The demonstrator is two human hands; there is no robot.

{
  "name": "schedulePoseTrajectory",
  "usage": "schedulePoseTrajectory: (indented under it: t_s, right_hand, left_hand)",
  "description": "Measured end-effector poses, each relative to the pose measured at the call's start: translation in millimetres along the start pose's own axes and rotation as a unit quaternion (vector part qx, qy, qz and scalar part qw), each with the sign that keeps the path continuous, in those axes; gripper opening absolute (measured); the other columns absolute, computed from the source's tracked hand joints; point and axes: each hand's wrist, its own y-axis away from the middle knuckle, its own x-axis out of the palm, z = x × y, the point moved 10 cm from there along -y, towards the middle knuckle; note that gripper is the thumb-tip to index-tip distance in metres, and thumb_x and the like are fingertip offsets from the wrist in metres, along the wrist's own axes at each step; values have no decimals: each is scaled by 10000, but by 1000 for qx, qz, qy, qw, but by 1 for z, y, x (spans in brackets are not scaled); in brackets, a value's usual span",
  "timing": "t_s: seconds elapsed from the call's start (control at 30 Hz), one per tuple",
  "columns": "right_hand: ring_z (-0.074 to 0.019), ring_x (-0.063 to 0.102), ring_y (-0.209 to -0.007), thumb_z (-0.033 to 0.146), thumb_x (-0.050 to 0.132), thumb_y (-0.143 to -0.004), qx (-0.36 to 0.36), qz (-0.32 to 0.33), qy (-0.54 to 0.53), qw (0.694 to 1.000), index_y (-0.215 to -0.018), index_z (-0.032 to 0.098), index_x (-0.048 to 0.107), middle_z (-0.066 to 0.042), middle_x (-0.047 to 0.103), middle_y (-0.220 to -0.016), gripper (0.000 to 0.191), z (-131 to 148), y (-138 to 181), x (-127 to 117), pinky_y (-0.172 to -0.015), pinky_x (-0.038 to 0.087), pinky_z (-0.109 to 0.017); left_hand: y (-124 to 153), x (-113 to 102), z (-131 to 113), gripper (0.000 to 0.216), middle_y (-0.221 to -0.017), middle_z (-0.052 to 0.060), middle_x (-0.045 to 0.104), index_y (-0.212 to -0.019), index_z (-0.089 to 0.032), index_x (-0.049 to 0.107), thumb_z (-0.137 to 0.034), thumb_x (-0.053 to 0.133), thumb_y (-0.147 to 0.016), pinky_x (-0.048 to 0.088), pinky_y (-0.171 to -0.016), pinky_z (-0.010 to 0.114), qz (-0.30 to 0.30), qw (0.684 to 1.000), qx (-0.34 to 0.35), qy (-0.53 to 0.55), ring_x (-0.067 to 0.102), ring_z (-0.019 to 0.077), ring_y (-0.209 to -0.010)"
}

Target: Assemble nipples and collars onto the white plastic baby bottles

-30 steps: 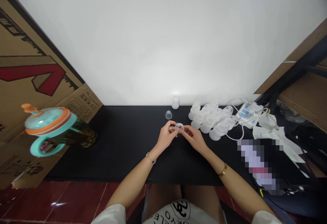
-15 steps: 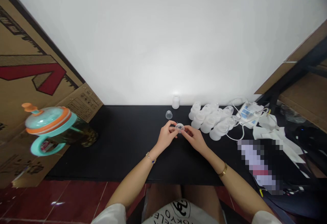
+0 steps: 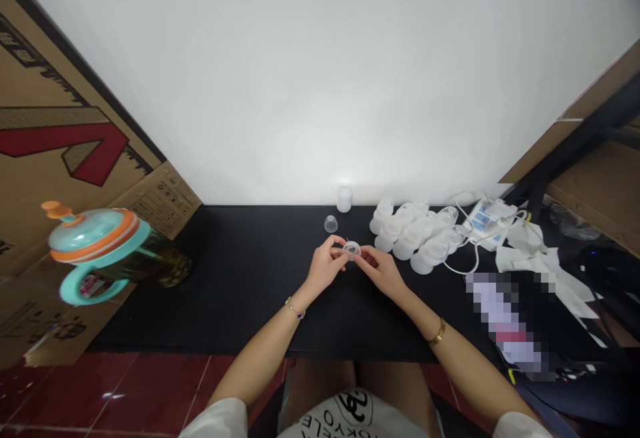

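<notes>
Between my fingertips is a small translucent round ring-like piece, held above the black table. My left hand pinches its left side, while my right hand grips the right side with thumb and fingers. Just beyond lies a clear dome-shaped cap. Farther back, close to the wall, a small white bottle-shaped piece stands upright. To the right of my hands, several white bottle-like pieces with clear domed tops are grouped together. The underside of the held piece is hidden by my fingers.
A large tumbler with a teal handle and orange-rimmed lid stands at the left, beside cardboard boxes. On the right are a white power strip with cables, crumpled white paper and a pixelated object. A white wall closes off the back.
</notes>
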Motion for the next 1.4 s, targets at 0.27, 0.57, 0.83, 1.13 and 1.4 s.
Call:
schedulePoseTrajectory:
  t_s: [0.27, 0.57, 0.83, 1.13, 1.4]
  right_hand:
    - [-173, 603, -628, 495, 581, -958, -3, 3, 10, 1000, -1019, 224, 713, -18, 708, -784, 307, 2, 0, 0, -576, 445, -284]
    - [-160, 602, -627, 481, 586, -958, -11, 1, 7, 1000, -1023, 209, 709, -15, 702, -785, 306, 1, 0, 1, -577, 444, -271]
    - [-162, 602, -634, 462, 588, -960, -15, 3, 13, 1000, -1036, 225, 704, -8, 698, -783, 274, -1, 1, 2, -583, 448, -272]
    - [-172, 614, -623, 495, 584, -946, 1, -24, 2, 1000, -1053, 216, 649, -31, 711, -823, 306, -9, 0, -1, -564, 454, -283]
    - [-180, 626, -635, 500, 576, -947, 19, -40, -32, 998, -984, 215, 676, -33, 708, -814, 304, -14, -1, -6, -572, 471, -291]
  left_hand:
    - [1, 0, -2, 217, -747, -12, 721, -964, -199, 548, -311, 657, -813, 464, -521, 215, -6, 1000, -3, -9, 581, 99, -495]
    - [0, -1, -1, 207, -715, -26, 707, -983, -198, 549, -289, 641, -822, 442, -518, 203, -10, 999, 5, -30, 576, 97, -484]
    - [1, -1, -2, 200, -714, -32, 706, -978, -204, 554, -282, 637, -813, 432, -520, 202, -13, 999, 2, -52, 574, 101, -492]
    - [7, 3, -24, 188, -679, -49, 662, -1031, -238, 624, -244, 612, -844, 424, -615, 225, -30, 961, 78, -263, 594, 124, -585]
    - [7, 8, -20, 213, -775, -5, 721, -1090, -232, 633, -373, 556, -950, 464, -615, 232, -14, 973, 90, -213, 639, 139, -626]
